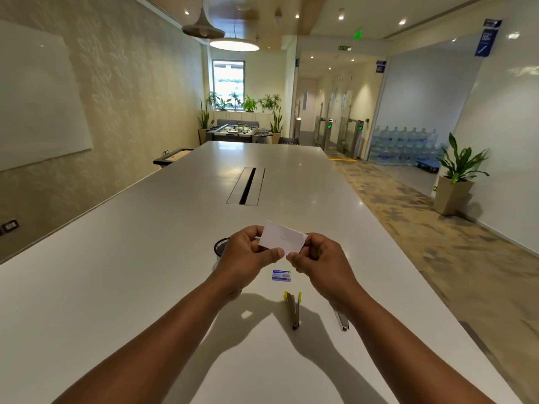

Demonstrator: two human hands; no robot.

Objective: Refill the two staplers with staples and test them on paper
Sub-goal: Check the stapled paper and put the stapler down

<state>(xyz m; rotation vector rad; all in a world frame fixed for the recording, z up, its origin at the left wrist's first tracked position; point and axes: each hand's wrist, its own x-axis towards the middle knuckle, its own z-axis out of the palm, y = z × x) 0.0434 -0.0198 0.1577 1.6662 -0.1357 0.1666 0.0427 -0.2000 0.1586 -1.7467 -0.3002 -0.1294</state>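
Stretching away from me is the long white glossy table [145, 258], with a narrow cable slot [246, 185] sunk into its middle, well beyond my hands. My two bare forearms reach in from the near edge and throw dark shadows across the surface.

My left hand [248, 255] and my right hand [318, 258] are lifted above the table, each holding one end of a small white folded piece of paper [281, 239]. My left thumb presses along the paper's lower left edge while the other fingers curl behind it. My right thumb and forefinger pinch its lower right corner, and the rest of that hand's fingers are curled in. Two tiny dark marks sit side by side near the paper's centre; they are too small for me to say what they are.

Behind my left hand, mostly hidden by it, stands a round black mesh cup [219, 249]. Nearer to me, between my wrists, the yellow stapler [293, 309] lies on the table with its top swung open. To its right, partly under my right wrist, lies a slim silver metal stapler [341, 322]. Smallest on the table is the little blue and white box of staples [281, 276], lying flat just below my hands and beyond the yellow stapler.
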